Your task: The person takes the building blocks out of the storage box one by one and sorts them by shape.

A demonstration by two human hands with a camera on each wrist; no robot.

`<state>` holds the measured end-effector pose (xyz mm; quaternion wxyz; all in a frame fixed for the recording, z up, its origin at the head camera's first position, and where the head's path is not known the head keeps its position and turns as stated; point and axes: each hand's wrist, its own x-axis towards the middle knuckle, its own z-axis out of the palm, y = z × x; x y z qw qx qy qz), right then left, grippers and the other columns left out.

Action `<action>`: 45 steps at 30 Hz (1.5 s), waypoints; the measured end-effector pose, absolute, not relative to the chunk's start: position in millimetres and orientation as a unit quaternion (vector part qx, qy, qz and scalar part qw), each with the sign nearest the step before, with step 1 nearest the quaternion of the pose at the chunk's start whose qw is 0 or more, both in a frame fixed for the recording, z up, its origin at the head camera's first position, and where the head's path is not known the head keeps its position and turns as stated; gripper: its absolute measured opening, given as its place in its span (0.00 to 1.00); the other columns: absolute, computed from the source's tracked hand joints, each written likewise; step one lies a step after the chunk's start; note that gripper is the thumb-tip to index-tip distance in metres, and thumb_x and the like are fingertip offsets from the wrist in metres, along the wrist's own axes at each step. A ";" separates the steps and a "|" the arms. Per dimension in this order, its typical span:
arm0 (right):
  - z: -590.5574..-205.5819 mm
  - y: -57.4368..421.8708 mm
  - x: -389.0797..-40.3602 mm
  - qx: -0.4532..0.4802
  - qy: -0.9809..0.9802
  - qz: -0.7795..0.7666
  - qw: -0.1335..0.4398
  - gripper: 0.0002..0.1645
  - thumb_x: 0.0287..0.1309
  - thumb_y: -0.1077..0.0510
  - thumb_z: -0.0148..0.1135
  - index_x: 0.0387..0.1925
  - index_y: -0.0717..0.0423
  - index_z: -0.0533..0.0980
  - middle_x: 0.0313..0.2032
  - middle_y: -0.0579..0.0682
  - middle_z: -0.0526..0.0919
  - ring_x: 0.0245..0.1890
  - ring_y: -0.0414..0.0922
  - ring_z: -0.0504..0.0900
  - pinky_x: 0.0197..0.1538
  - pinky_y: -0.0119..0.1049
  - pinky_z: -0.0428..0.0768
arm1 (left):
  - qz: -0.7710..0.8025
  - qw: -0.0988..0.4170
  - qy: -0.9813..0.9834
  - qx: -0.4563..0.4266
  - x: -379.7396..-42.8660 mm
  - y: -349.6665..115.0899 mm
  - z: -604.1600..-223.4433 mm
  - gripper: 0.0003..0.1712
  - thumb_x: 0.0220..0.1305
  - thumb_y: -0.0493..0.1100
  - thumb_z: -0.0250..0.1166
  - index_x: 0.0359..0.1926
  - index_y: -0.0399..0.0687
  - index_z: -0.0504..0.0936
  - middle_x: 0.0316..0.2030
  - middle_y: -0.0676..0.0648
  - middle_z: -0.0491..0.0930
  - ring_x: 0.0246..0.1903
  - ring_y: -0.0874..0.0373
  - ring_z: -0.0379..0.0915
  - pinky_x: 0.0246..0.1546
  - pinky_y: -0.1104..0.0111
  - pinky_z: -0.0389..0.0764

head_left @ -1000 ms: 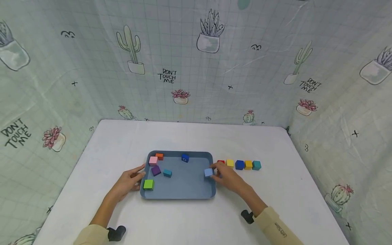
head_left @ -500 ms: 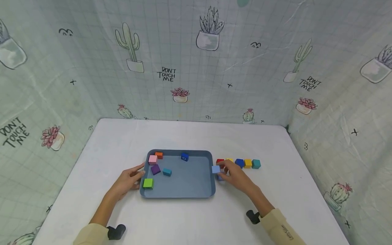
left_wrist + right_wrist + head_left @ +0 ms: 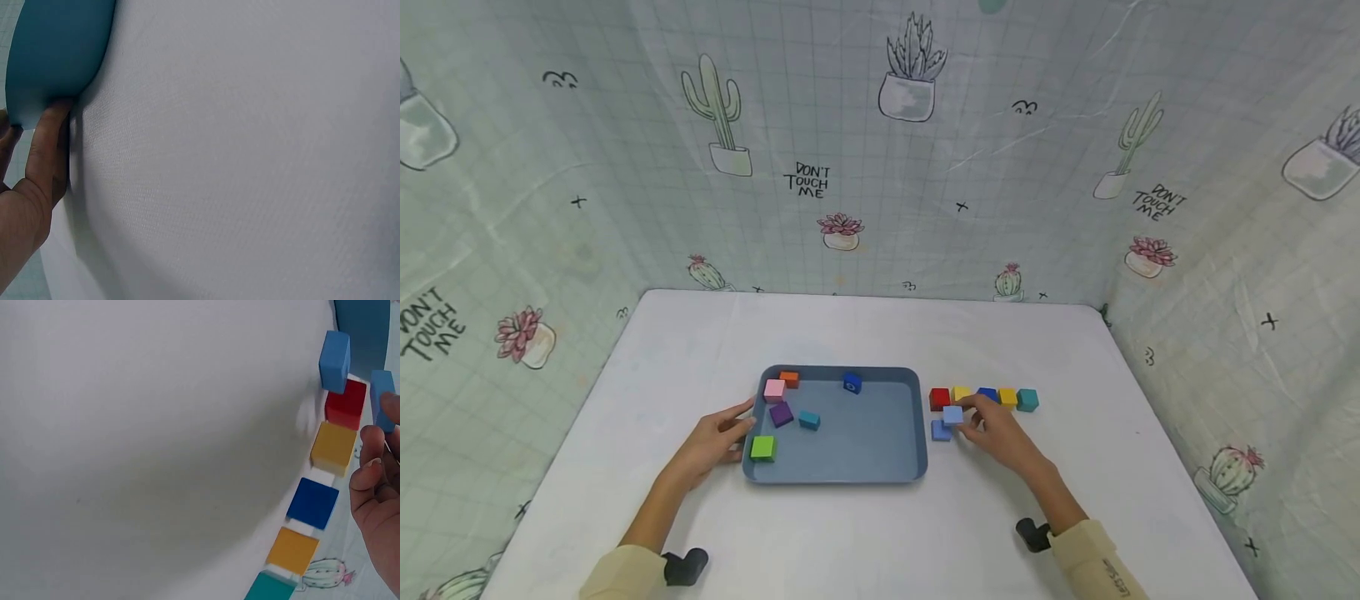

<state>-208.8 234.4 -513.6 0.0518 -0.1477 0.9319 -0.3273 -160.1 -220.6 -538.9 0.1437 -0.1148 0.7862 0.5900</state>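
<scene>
My right hand point(image 3: 1003, 437) pinches a light blue block point(image 3: 952, 416) between fingers and thumb, right of the tray. Below and left of it, another light blue block point(image 3: 941, 431) lies on the table beside the tray, partly covered. A row stands just behind: red block point(image 3: 939, 399), yellow block point(image 3: 960, 393), dark blue block point(image 3: 988, 393), orange-yellow block point(image 3: 1007, 399) and teal block point(image 3: 1027, 400). On the left, my left hand point(image 3: 711, 442) touches the outer side of the blue-grey tray point(image 3: 857, 450) with extended fingers; the left wrist view shows a finger against the tray wall point(image 3: 62, 56).
Inside the tray are an orange block point(image 3: 789, 379), pink block point(image 3: 775, 390), purple block point(image 3: 781, 414), green block point(image 3: 763, 448), small teal-blue block point(image 3: 809, 420) and blue block point(image 3: 852, 383). A white table point(image 3: 850, 533) lies beneath, with a cactus-print cloth point(image 3: 880, 167) around it.
My right hand has carried the light blue block from over the tray's right edge rightward to above the table. The second light blue block and the red one have come into view. The left hand stays put.
</scene>
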 end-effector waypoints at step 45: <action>-529.0 252.1 -207.7 -0.119 0.952 -0.270 0.082 0.20 0.50 0.63 0.70 0.46 0.56 0.76 0.39 0.48 0.74 0.38 0.45 0.72 0.44 0.38 0.78 | 0.593 0.153 0.782 -0.116 -163.5 -220.8 -532.5 0.34 0.68 0.48 0.58 0.71 0.49 0.58 0.51 0.34 0.70 0.41 0.51 0.72 0.39 0.66 0.81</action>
